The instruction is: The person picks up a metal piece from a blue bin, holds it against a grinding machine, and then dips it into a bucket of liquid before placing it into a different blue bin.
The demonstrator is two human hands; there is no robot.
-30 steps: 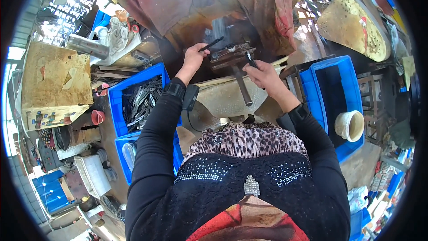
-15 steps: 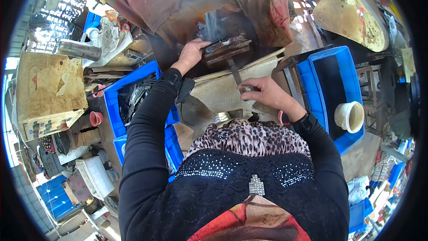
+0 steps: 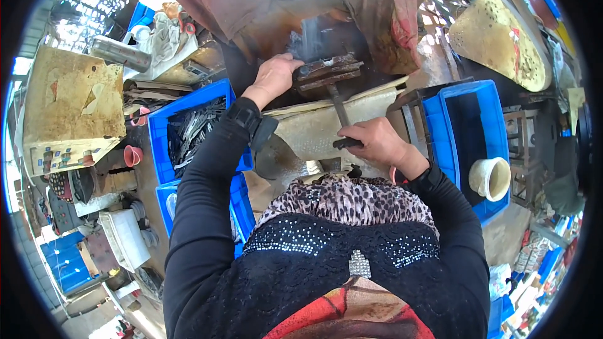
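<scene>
Far to the left of the left hand (image 3: 274,77) sits a blue crate (image 3: 164,127) of dark metal pieces. That hand rests with curled fingers on the left end of a rusty metal press block (image 3: 328,71), straight ahead of the person. From the block a dark lever handle (image 3: 341,113) runs back toward the body; the right hand (image 3: 375,142) is closed around its near end. Half a second ago this hand was higher and nearer the block. Right of it stands another blue crate (image 3: 500,127).

Cluttered metal workshop: rusty press (image 3: 326,72), blue parts crates (image 3: 195,132), worn bench, scrap all round.
</scene>
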